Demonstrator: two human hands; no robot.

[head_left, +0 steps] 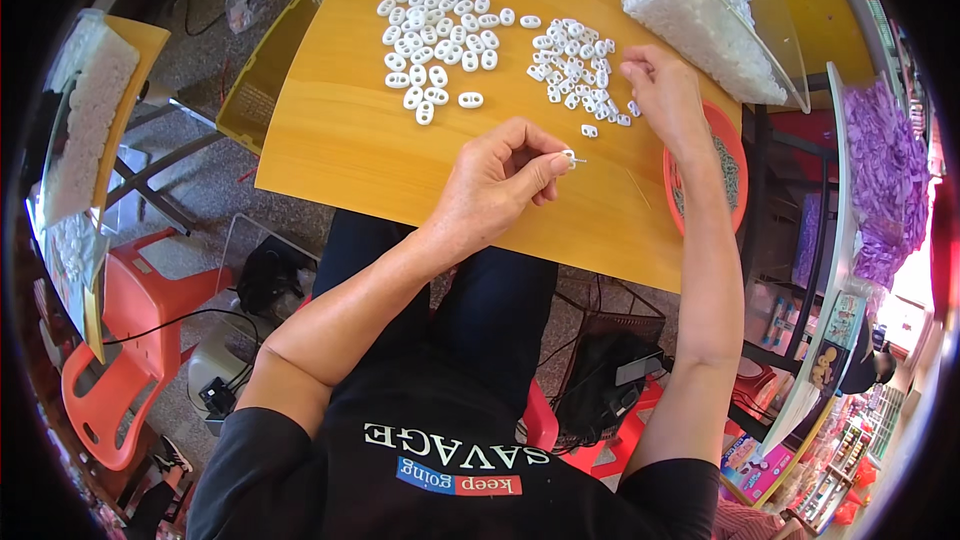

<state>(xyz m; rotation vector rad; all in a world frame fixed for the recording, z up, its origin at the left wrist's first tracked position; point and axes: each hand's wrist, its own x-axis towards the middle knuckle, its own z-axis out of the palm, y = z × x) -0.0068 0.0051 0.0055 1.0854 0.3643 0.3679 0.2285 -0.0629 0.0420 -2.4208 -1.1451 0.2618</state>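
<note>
Just over the table's near edge, my left hand (pixel 500 175) pinches a small white plastic piece (pixel 570 154) between thumb and forefinger. A thin metal pin juts out of that piece to the right. My right hand (pixel 663 95) is at the right side of a pile of small white plastic pieces (pixel 578 60), its fingers curled together; whatever they may hold is hidden. Left of that pile lies a spread of larger white oval pieces with two holes (pixel 430 35). Below my right wrist is an orange basket (pixel 742 205) holding many small grey metal parts.
A clear bin of white pieces (pixel 700 30) stands on the table's far right corner. One thin stick (pixel 637 188) lies on the yellow wooden table (pixel 340 130). At the left are a yellow crate (pixel 250 90) and an orange chair (pixel 140 300). Purple bundles (pixel 885 170) sit on a right-hand shelf.
</note>
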